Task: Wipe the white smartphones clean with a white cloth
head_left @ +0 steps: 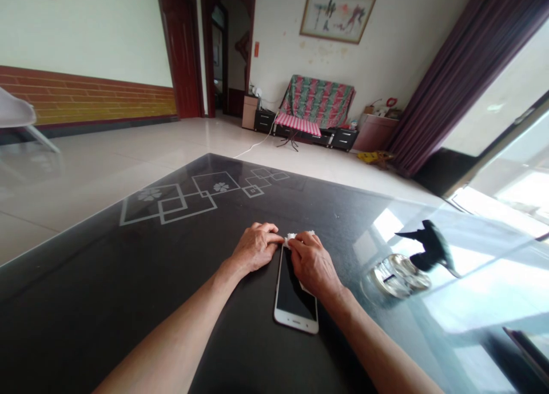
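Note:
A white-framed smartphone (295, 294) with a dark screen lies flat on the black tabletop, its near end toward me. My right hand (315, 262) covers its upper right part, fingers closed on a crumpled white tissue (291, 237) pressed at the far end of the phone. On the other side, my left hand (257, 246) rests on the table with fingers apart and slightly bent. Its index fingertip reaches the phone's far left corner, by the tissue. Nothing shows inside the left hand. The right palm hides part of the screen.
On the right of the glossy black table (150, 274) stands a clear glass container (398, 277) with a dark spray-head-like top (433, 248). A dark object (527, 348) lies at the right edge. Beyond are a striped stool (298, 124), a white chair (17, 111) and purple curtains (446, 79).

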Action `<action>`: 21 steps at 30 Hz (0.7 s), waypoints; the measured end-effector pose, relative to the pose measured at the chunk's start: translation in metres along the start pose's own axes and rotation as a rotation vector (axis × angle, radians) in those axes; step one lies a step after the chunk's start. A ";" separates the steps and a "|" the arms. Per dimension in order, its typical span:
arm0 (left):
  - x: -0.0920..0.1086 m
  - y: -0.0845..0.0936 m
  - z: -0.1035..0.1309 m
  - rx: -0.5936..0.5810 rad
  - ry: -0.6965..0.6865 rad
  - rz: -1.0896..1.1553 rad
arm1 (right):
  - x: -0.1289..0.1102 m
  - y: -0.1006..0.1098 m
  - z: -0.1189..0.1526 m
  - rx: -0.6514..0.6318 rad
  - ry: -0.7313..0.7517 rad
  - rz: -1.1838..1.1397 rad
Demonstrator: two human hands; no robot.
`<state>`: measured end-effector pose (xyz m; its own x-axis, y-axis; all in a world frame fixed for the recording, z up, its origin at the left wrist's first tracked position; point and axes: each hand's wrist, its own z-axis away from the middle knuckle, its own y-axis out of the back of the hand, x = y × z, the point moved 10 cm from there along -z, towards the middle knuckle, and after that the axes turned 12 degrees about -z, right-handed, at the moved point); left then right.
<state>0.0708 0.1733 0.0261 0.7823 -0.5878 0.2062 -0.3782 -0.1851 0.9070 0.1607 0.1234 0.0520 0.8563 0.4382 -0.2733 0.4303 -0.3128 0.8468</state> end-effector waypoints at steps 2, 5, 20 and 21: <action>0.000 -0.001 -0.001 -0.003 -0.006 -0.012 | 0.001 0.000 -0.001 -0.001 0.003 -0.011; -0.001 -0.003 -0.001 -0.017 -0.011 -0.029 | 0.006 0.005 0.003 0.030 -0.039 0.000; -0.001 -0.004 -0.001 -0.025 -0.008 -0.052 | 0.022 0.014 0.015 0.092 -0.107 -0.017; -0.001 -0.004 -0.001 -0.025 -0.008 -0.056 | 0.021 0.014 0.016 0.079 -0.097 -0.026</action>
<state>0.0720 0.1757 0.0227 0.7979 -0.5832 0.1526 -0.3220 -0.1984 0.9257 0.1887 0.1149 0.0507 0.8665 0.3647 -0.3408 0.4707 -0.3696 0.8011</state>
